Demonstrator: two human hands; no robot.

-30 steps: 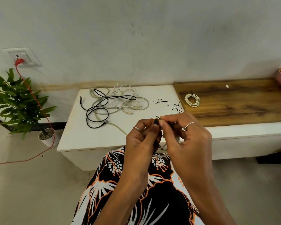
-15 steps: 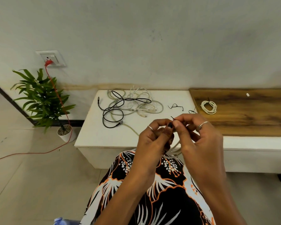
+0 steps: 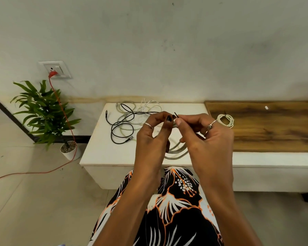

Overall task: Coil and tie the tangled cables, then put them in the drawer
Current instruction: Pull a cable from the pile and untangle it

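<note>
Both hands (image 3: pixel 174 132) pinch tie (image 3: pixel 175 114) on cable (image 3: pixel 176 151)

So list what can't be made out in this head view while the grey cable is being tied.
- Black tie: fingertips of the left hand and right hand cover all but its tip; knot unclear.
- Grey cable coil: its top is hidden behind both hands.
- Drawer: none can be made out on the white bench.
- White speck on the wooden top: too small to tell.
</note>
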